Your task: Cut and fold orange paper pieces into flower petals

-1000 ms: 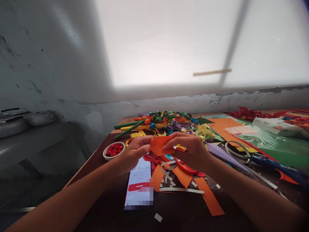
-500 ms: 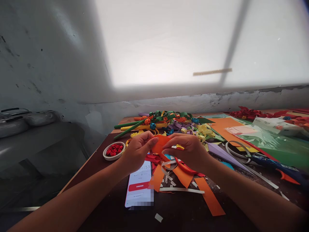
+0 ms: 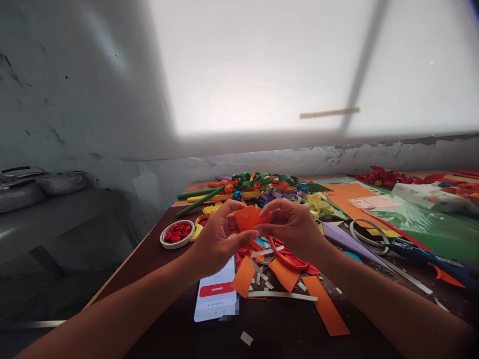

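Observation:
Between my two hands is a small folded piece of orange paper, held up over the table. My left hand grips its left side, with the thumb stretched along the lower edge. My right hand pinches the right side between thumb and fingers. The thumbs and fingertips nearly meet at the paper's lower corner. Below lie orange paper strips, white strips and small white scraps. A lit phone rests on the table under my left hand, partly covered by it.
A tape roll holding red paper roses sits at left. Coloured paper chains and rolled green sticks lie behind my hands. At right are a blue glue gun, orange sheets and a plastic-wrapped green pack.
The orange paper has been turned and bent, now showing folds. My left thumb has moved right and down along its edge, towards my right fingertips.

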Tool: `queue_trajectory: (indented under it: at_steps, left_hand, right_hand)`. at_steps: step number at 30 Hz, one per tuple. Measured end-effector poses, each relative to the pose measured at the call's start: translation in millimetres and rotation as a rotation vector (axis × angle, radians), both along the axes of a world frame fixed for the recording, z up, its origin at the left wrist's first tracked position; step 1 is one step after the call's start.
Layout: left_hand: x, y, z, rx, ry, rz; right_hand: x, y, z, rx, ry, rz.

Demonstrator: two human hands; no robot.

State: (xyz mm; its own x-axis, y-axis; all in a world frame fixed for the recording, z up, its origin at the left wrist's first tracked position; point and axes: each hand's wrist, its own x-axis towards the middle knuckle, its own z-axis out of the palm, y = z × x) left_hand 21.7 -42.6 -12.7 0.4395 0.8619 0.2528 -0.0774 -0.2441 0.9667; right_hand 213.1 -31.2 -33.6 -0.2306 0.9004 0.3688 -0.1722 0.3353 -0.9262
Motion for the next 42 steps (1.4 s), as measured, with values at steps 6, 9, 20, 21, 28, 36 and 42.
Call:
queue_trajectory:
  at_steps: [6,9,20,21,28,36,42]
  left_hand:
    - [3.1,-1.7,-1.9,0.073,-0.061,0.029]
    - [3.9,-2.5,-1.9,0.081,-0.059,0.047]
    - [-6.7,11.8,-6.9,0.184,0.036,0.187]
    - [-7.6,12.7,-7.3,0.166,0.029,0.154]
    - [-6.9,10.6,-7.9,0.04,-0.021,-0.018]
    - [-4.7,4.5,-4.2,0.056,-0.009,-0.024]
    - [-1.9,1.3,-3.5,0.066,-0.047,0.0]
  right_hand:
    - [2.2,2.0,1.7,-0.089,0.054,0.041]
    - [2.3,2.2,1.3,-0.102,0.068,0.061]
    - [10.8,-4.9,1.0,0.374,-0.497,-0.017]
    - [12.0,-4.9,1.8,0.414,-0.526,0.001]
    - [11.1,-3.0,-0.5,0.563,-0.451,-0.035]
    - [6.5,-0.5,0.9,0.395,-0.273,-0.021]
    - [5.9,-2.9,4.9,0.376,-0.278,0.048]
